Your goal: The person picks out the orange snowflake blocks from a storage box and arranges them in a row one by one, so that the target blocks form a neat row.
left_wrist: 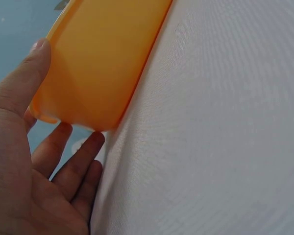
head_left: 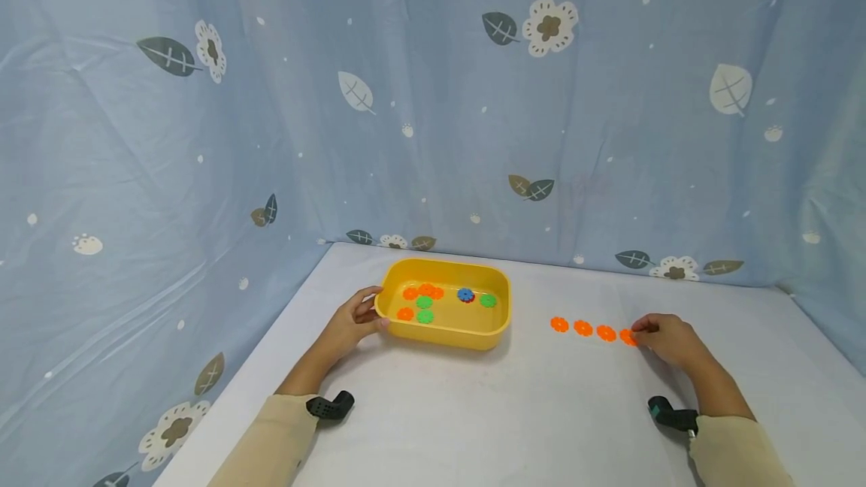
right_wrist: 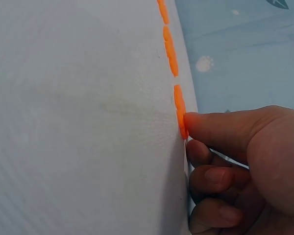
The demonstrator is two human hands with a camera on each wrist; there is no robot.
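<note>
A yellow plastic bin (head_left: pixel 443 335) stands on the white table, holding several orange, green and blue flower-shaped discs. My left hand (head_left: pixel 348 327) holds its left end; in the left wrist view the thumb (left_wrist: pixel 38 56) lies over the rim and the fingertips touch the end wall. To the right, orange flower-shaped discs lie flat in a row, among them the leftmost disc (head_left: pixel 559 325). At the row's right end, my right hand (head_left: pixel 670 340) pinches an orange disc (right_wrist: pixel 179 105), the thumb on its edge and the other fingers curled beside it.
A white cloth (head_left: pixel 473 427) covers the table. Blue patterned curtains (head_left: pixel 446 134) hang behind and along the left side. Black wrist cameras (head_left: pixel 331 406) are strapped over the beige sleeves. The bin stands near the table's back edge.
</note>
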